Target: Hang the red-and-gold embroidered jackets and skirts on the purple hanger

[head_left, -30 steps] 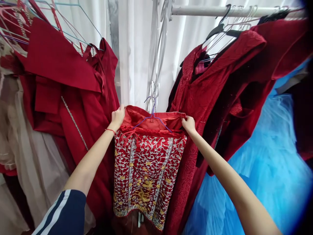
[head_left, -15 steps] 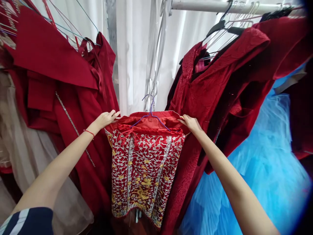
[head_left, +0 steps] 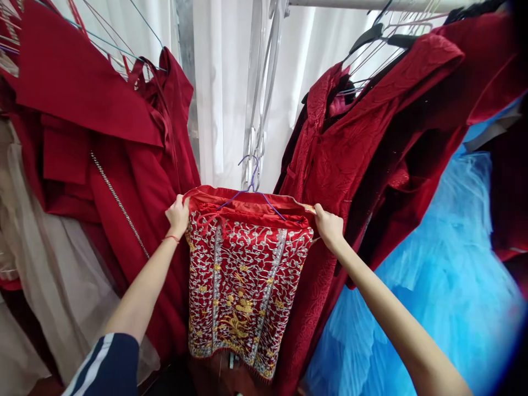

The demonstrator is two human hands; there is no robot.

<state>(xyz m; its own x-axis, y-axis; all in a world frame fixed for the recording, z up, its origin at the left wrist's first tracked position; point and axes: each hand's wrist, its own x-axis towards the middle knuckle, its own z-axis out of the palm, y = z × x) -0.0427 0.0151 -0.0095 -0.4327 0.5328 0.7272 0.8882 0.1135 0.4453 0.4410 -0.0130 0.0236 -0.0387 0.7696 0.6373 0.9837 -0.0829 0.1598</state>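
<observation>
A red skirt (head_left: pixel 243 275) with silver and gold embroidery hangs in front of me on a thin purple wire hanger (head_left: pixel 252 186). Its red waistband and lining show at the top, with a small tied drawstring bow at the left. My left hand (head_left: pixel 178 215) is closed on the top left corner of the fabric, fingertips partly hidden. At the opposite corner, my right hand (head_left: pixel 328 223) grips the edge between thumb and fingers. The top is stretched between both hands, and the hanger sits within it.
Dark red dresses (head_left: pixel 94 104) hang close on the left, beside a pale tulle skirt (head_left: pixel 49 236). To the right are a red patterned dress (head_left: pixel 346 148) and a blue tulle gown (head_left: pixel 437 247). A white rail (head_left: pixel 371 4) and white curtain (head_left: pixel 218 82) stand behind.
My left hand has turned and wrapped around the skirt's top left corner, where its fingers were stretched out before. My right hand has shifted slightly down and right. The skirt's top left edge has lifted.
</observation>
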